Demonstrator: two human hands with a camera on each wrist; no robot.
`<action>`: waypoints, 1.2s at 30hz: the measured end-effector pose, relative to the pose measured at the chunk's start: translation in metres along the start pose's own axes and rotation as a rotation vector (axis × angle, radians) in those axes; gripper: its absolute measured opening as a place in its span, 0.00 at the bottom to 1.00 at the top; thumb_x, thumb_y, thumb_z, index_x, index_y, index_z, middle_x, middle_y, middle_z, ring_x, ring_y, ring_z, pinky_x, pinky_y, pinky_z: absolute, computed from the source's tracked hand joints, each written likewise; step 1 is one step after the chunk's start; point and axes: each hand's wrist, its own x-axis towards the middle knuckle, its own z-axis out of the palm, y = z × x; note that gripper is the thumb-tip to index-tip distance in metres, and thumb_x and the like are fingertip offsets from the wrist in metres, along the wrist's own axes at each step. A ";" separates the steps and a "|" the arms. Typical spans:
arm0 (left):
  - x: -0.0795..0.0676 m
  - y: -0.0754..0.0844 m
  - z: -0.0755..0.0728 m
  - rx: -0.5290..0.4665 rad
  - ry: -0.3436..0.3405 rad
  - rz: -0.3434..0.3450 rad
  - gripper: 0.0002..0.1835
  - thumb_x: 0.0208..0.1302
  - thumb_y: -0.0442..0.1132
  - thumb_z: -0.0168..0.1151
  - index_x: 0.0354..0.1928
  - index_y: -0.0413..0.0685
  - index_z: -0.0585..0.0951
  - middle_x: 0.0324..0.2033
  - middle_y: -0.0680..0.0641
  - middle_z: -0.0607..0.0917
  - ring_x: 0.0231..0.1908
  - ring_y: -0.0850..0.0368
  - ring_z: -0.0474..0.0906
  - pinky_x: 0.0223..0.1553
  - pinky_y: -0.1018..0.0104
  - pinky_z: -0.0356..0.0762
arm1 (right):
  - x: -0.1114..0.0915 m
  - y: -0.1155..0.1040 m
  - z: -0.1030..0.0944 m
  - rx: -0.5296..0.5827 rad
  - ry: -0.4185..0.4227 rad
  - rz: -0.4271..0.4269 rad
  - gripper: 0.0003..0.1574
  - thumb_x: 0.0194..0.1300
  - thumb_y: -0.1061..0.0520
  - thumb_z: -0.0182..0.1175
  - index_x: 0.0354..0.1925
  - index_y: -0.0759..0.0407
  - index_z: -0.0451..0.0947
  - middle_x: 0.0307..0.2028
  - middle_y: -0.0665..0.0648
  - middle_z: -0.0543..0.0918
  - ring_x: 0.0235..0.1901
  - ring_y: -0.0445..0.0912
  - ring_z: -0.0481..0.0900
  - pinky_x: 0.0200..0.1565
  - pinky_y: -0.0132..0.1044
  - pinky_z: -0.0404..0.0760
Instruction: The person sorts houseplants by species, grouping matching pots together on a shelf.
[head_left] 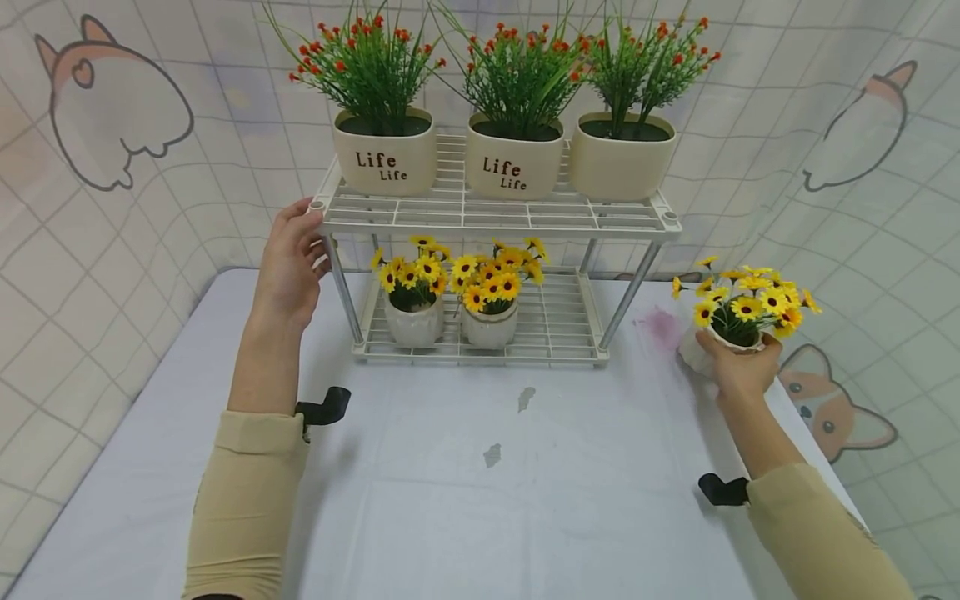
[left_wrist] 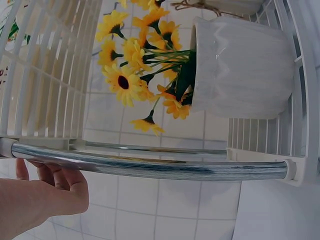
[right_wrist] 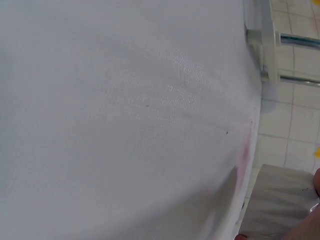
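Note:
At the upper left corner of a white two-tier wire shelf (head_left: 498, 223), my left hand (head_left: 287, 262) grips the frame with bent fingers. Its fingers (left_wrist: 60, 177) show beside the metal post (left_wrist: 150, 165) in the left wrist view. My right hand (head_left: 742, 371) holds a white pot of yellow flowers (head_left: 750, 304) by its sides, at the table's right edge, apart from the shelf. The right wrist view catches only part of this pot (right_wrist: 277, 202) and some fingers. Two similar potted yellow flowers, one left (head_left: 415, 321) and one right (head_left: 489, 327), stand on the lower tier.
Three cream planters, left (head_left: 386, 162), middle (head_left: 514, 167) and right (head_left: 622, 167), with red-flowered grass line the top tier. A white cloth covers the table (head_left: 450, 517). Behind hangs a tiled-pattern curtain (head_left: 225, 108) with cartoon corgis. The lower tier's right half (head_left: 558, 308) shows bare wire.

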 end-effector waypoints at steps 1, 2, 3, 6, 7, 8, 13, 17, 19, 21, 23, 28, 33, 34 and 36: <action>0.000 0.000 0.000 0.001 0.000 0.001 0.25 0.76 0.51 0.56 0.69 0.57 0.65 0.60 0.48 0.71 0.55 0.54 0.64 0.52 0.60 0.57 | -0.003 0.000 -0.001 -0.002 -0.014 -0.003 0.71 0.58 0.44 0.77 0.81 0.48 0.38 0.81 0.53 0.44 0.78 0.45 0.44 0.72 0.36 0.51; 0.000 0.000 0.000 0.002 0.000 0.002 0.25 0.76 0.51 0.56 0.69 0.57 0.65 0.60 0.48 0.71 0.55 0.54 0.64 0.52 0.60 0.57 | -0.006 0.000 -0.002 0.000 -0.030 -0.006 0.71 0.59 0.45 0.77 0.81 0.48 0.38 0.81 0.53 0.44 0.78 0.45 0.45 0.72 0.36 0.52; 0.000 0.000 0.000 0.003 0.000 0.002 0.25 0.76 0.51 0.56 0.69 0.57 0.65 0.60 0.48 0.71 0.55 0.54 0.64 0.52 0.60 0.57 | -0.010 0.000 -0.003 -0.003 -0.046 -0.006 0.71 0.59 0.45 0.77 0.81 0.48 0.37 0.81 0.54 0.43 0.78 0.45 0.46 0.72 0.36 0.53; 0.000 0.000 0.000 0.005 0.000 0.002 0.24 0.76 0.51 0.56 0.69 0.57 0.65 0.59 0.48 0.71 0.55 0.54 0.64 0.52 0.60 0.57 | -0.025 0.001 -0.005 -0.013 -0.097 -0.004 0.72 0.59 0.45 0.76 0.81 0.48 0.35 0.81 0.54 0.41 0.78 0.47 0.47 0.72 0.39 0.55; 0.000 0.000 0.001 0.004 -0.001 0.001 0.24 0.76 0.51 0.56 0.69 0.57 0.65 0.59 0.48 0.71 0.55 0.54 0.64 0.52 0.60 0.57 | -0.030 0.001 -0.005 -0.020 -0.108 -0.011 0.72 0.59 0.45 0.76 0.81 0.49 0.35 0.81 0.54 0.41 0.78 0.48 0.46 0.72 0.40 0.56; 0.000 0.000 0.001 0.004 -0.001 0.000 0.25 0.76 0.51 0.56 0.69 0.57 0.65 0.59 0.48 0.71 0.54 0.55 0.64 0.52 0.60 0.57 | -0.035 0.002 -0.005 -0.029 -0.119 -0.019 0.72 0.60 0.45 0.76 0.82 0.49 0.35 0.81 0.55 0.42 0.78 0.49 0.47 0.72 0.41 0.57; 0.000 -0.001 0.000 -0.001 0.003 -0.009 0.25 0.75 0.51 0.56 0.69 0.57 0.65 0.58 0.48 0.72 0.54 0.54 0.64 0.52 0.61 0.57 | -0.062 0.005 -0.005 -0.082 -0.174 -0.071 0.70 0.62 0.45 0.74 0.82 0.52 0.36 0.79 0.61 0.48 0.75 0.53 0.54 0.70 0.43 0.62; 0.001 -0.001 -0.001 -0.002 0.008 -0.011 0.25 0.75 0.51 0.56 0.69 0.57 0.65 0.57 0.48 0.73 0.54 0.53 0.64 0.51 0.61 0.57 | -0.085 0.008 -0.004 -0.105 -0.225 -0.106 0.68 0.64 0.48 0.73 0.82 0.53 0.36 0.76 0.63 0.51 0.70 0.54 0.57 0.67 0.44 0.67; 0.001 -0.001 -0.001 -0.001 0.006 -0.010 0.25 0.76 0.51 0.56 0.69 0.57 0.65 0.57 0.48 0.72 0.54 0.54 0.64 0.51 0.61 0.58 | -0.095 0.010 -0.002 -0.117 -0.246 -0.127 0.66 0.66 0.50 0.72 0.82 0.54 0.37 0.76 0.62 0.52 0.68 0.53 0.58 0.65 0.44 0.69; 0.001 -0.001 -0.001 0.002 0.004 -0.007 0.25 0.76 0.51 0.56 0.69 0.57 0.65 0.57 0.48 0.72 0.54 0.54 0.64 0.51 0.61 0.58 | -0.104 0.012 0.000 -0.137 -0.269 -0.152 0.63 0.67 0.53 0.71 0.82 0.54 0.38 0.75 0.61 0.53 0.67 0.52 0.58 0.63 0.42 0.70; 0.001 -0.001 -0.001 0.004 0.003 -0.006 0.25 0.76 0.51 0.56 0.69 0.57 0.65 0.57 0.48 0.72 0.53 0.55 0.65 0.51 0.61 0.58 | -0.112 0.015 0.002 -0.154 -0.295 -0.181 0.62 0.68 0.55 0.70 0.81 0.55 0.38 0.75 0.62 0.54 0.67 0.53 0.58 0.60 0.38 0.72; 0.001 0.000 -0.001 0.001 0.008 -0.008 0.25 0.75 0.51 0.57 0.69 0.57 0.65 0.57 0.48 0.73 0.53 0.55 0.65 0.50 0.62 0.58 | -0.130 0.020 0.007 -0.179 -0.369 -0.230 0.60 0.68 0.58 0.69 0.81 0.57 0.39 0.75 0.65 0.53 0.67 0.57 0.57 0.49 0.26 0.73; 0.001 0.001 0.000 -0.002 0.008 -0.005 0.25 0.76 0.51 0.56 0.69 0.57 0.65 0.57 0.48 0.73 0.53 0.55 0.65 0.50 0.61 0.58 | -0.146 0.016 0.018 -0.191 -0.446 -0.277 0.58 0.68 0.59 0.69 0.81 0.59 0.41 0.73 0.66 0.55 0.66 0.58 0.59 0.51 0.31 0.74; 0.001 0.001 0.000 -0.001 0.008 -0.005 0.25 0.76 0.51 0.56 0.69 0.57 0.65 0.57 0.48 0.73 0.53 0.55 0.65 0.51 0.61 0.58 | -0.148 0.015 0.021 -0.194 -0.460 -0.289 0.58 0.68 0.60 0.69 0.80 0.59 0.41 0.73 0.66 0.56 0.66 0.58 0.59 0.53 0.34 0.74; 0.001 0.000 0.000 -0.003 0.010 -0.005 0.25 0.76 0.51 0.56 0.69 0.57 0.65 0.57 0.48 0.73 0.53 0.54 0.65 0.50 0.61 0.58 | -0.152 0.012 0.028 -0.198 -0.482 -0.315 0.58 0.67 0.59 0.70 0.80 0.59 0.43 0.72 0.66 0.57 0.66 0.58 0.60 0.57 0.42 0.73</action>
